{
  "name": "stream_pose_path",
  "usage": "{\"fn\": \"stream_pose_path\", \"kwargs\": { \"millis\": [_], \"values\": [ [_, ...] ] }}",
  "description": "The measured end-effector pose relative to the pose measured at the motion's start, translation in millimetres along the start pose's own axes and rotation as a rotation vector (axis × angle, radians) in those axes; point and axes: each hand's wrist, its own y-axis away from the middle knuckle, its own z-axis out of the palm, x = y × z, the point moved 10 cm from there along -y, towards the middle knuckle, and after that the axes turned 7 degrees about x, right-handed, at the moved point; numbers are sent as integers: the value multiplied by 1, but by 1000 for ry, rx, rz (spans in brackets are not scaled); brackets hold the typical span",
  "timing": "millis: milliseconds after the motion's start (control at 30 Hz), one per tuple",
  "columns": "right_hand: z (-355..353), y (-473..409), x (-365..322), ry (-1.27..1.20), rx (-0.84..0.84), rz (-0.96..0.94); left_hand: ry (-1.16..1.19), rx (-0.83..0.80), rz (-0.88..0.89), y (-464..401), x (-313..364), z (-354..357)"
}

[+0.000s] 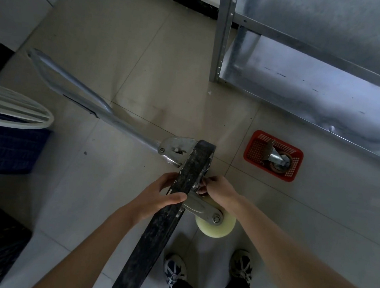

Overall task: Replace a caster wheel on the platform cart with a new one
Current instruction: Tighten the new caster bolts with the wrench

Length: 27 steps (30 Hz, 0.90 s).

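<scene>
The platform cart (pixel 168 209) stands on edge. The left hand (pixel 158 195) grips its black rim, thumb curled over the edge. Just right of that grip, the right hand (pixel 217 190) pinches at the mount of the pale caster wheel (pixel 218 226). Beyond both hands, a red basket (pixel 255 146) holds 1 brown caster (pixel 280 160).

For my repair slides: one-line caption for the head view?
Left hand grips upended cart deck; right hand works at pale caster; another caster in red basket.
</scene>
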Motion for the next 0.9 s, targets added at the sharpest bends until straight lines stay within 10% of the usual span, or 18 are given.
{"fn": "stream_pose_path", "kwargs": {
  "millis": [900],
  "values": [
    [-3,5,-3,161,15,-129,1,22,3,1,2,-1]
  ]
}}
